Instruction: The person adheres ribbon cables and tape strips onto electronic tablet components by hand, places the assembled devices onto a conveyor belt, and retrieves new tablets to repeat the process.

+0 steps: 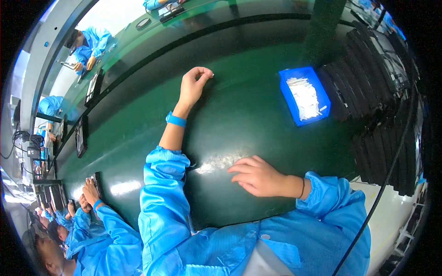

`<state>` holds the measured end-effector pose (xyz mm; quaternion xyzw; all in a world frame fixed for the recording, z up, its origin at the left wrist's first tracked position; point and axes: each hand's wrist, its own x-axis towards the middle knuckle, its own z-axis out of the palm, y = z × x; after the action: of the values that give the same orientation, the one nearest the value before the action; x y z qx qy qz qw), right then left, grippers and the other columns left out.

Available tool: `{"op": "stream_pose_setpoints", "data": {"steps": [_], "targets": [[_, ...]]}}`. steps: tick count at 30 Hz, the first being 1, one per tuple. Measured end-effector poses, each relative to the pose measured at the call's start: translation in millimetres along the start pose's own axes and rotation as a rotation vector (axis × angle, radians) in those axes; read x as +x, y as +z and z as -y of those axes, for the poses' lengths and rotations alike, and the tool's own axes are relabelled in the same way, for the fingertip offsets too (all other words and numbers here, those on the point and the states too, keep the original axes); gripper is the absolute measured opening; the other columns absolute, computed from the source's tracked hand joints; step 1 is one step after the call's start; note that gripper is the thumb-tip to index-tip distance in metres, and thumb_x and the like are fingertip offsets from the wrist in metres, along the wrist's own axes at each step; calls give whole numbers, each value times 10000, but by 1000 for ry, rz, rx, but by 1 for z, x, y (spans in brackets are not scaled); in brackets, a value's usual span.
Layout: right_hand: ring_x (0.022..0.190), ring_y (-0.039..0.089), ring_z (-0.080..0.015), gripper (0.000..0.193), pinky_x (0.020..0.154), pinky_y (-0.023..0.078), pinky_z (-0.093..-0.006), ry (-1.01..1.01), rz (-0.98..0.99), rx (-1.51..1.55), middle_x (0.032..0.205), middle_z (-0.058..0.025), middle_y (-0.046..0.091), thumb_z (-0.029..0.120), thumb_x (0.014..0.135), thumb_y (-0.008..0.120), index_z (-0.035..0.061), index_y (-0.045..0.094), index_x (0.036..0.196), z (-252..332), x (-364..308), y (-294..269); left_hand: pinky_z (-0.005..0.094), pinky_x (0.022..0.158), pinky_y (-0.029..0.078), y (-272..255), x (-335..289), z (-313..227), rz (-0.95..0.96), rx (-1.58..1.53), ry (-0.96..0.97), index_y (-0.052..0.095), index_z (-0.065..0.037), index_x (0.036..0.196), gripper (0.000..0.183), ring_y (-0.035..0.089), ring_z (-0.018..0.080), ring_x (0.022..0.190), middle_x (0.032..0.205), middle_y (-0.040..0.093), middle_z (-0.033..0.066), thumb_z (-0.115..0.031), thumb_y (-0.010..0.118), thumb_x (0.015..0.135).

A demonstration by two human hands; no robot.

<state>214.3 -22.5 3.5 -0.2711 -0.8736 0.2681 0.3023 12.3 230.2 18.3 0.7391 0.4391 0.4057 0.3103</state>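
Green desk (239, 119) spreads across the head view, with co-workers in blue seated along the left. Of the person's hands, the left (191, 87) reaches forward, thumb and forefinger pinched; I cannot tell whether anything is between them. The right hand (260, 178), loosely open and seemingly bare, is nearer the body. Blue tray (299, 73) of white strips (302, 97) sits right, beside black stacks (363, 73).

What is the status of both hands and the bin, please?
Left hand: pinched, contents unclear. Right hand: open, over green table. Blue bin: holding white strips; black stacks to its right.
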Motion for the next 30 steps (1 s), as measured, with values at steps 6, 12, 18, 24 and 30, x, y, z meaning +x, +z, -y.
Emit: {"op": "stream_pose_setpoints", "data": {"steps": [6, 12, 18, 24, 30], "targets": [[1116, 536, -252, 187, 902, 423, -408, 5, -24, -35, 1171, -53, 617, 114, 767, 642, 100, 675, 950, 2, -2, 4, 268, 768, 495, 60, -3, -71, 19, -231, 23, 686, 16, 865, 140, 624, 114, 803, 841, 687, 57, -124, 684, 863], [1112, 516, -292, 207, 885, 414, -443, -30, 34, -127, 1097, -71, 605, 181, 787, 627, 130, 672, 982, 11, 2, 21, 390, 899, 448, 120, -19, -158, -84, 60, 592, 709, -50, 913, 144, 617, 269, 893, 846, 675, 108, -79, 710, 772], [985, 530, -327, 177, 834, 414, -467, 39, 90, -172, 870, -110, 629, 215, 780, 585, 119, 680, 894, 26, 13, 46, 478, 1034, 363, 134, -31, -161, 116, 367, 707, 678, -58, 1042, 314, 594, 281, 990, 936, 672, 100, -57, 705, 730], [754, 567, -362, 118, 650, 432, -509, -129, -184, -104, 682, -139, 588, 205, 689, 606, 91, 627, 672, 18, 13, 47, 495, 1042, 341, 137, -19, -155, 59, 456, 753, 666, -47, 976, 214, 566, 287, 1069, 991, 650, 104, -86, 672, 766], [1062, 527, -309, 121, 867, 430, -449, -65, -149, -52, 998, -89, 614, 150, 756, 631, 95, 660, 860, 18, 7, 36, 482, 1089, 289, 136, -30, -159, 94, 328, 653, 597, -84, 1168, 490, 400, 370, 1278, 1296, 494, 179, 23, 557, 692]]}}
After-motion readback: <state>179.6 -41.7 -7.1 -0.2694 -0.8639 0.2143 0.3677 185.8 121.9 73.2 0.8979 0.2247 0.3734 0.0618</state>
